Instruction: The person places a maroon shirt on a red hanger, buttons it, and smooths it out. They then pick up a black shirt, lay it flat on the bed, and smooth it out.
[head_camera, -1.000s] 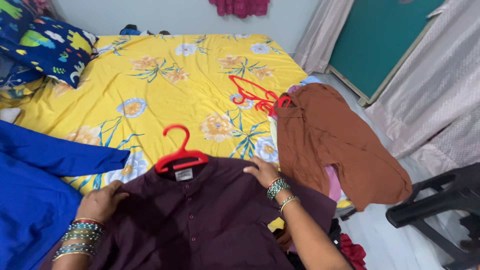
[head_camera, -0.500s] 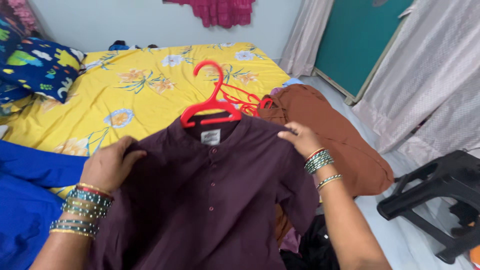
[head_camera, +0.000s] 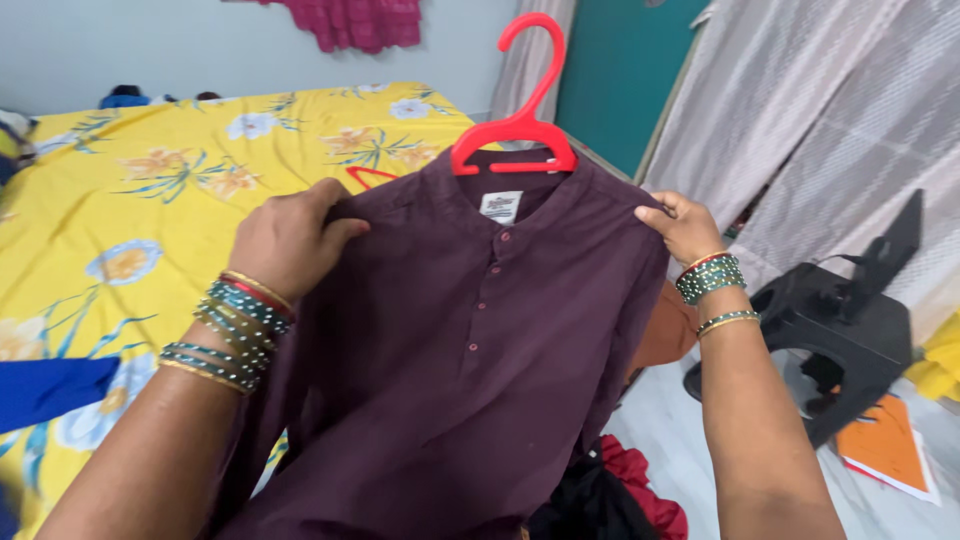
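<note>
I have lifted the dark maroon buttoned cotton shirt (head_camera: 470, 340) on its red plastic hanger (head_camera: 520, 120) off the yellow floral bedsheet (head_camera: 130, 200), my left hand (head_camera: 290, 240) and right hand (head_camera: 685, 225) pinching its shoulders, so it now hangs free.

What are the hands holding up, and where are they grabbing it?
A dark maroon shirt on a red hanger. The left hand grips its left shoulder; the right hand pinches the other shoulder.
</note>
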